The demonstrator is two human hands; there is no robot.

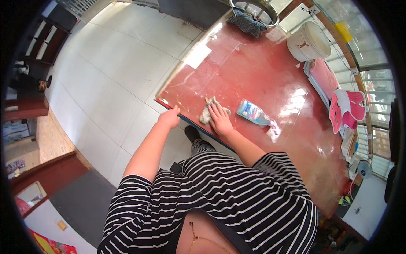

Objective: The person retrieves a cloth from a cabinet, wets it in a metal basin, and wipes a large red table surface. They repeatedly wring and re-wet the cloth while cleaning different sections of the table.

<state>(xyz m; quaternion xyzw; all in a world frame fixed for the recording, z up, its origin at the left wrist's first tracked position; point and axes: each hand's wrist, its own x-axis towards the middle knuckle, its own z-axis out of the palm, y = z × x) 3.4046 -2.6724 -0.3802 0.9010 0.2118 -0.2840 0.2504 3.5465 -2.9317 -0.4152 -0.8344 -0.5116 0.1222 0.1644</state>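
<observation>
My right hand point(220, 121) lies flat over a crumpled, dirty pale cloth point(205, 116), pressing it onto the red tabletop point(250, 73) near the front edge. To the left, my left hand point(170, 117) is curled at the table's edge close to the corner; its lower fingers are hidden from view. A clear spray bottle point(252, 111) with bluish liquid and a printed label lies on its side, just right of my right hand. Its pink and white trigger head point(274, 129) points toward the right. Small pale crumbs and streaks mark the red surface beyond the cloth.
At the table's far end stand a metal-rimmed round vessel point(271, 14) and a dark patterned cloth point(247, 23). A white bucket point(307, 41), a pink and white plastic seat point(347, 108) and a small fan point(364, 168) line the window side. Pale floor tiles point(111, 63) lie left.
</observation>
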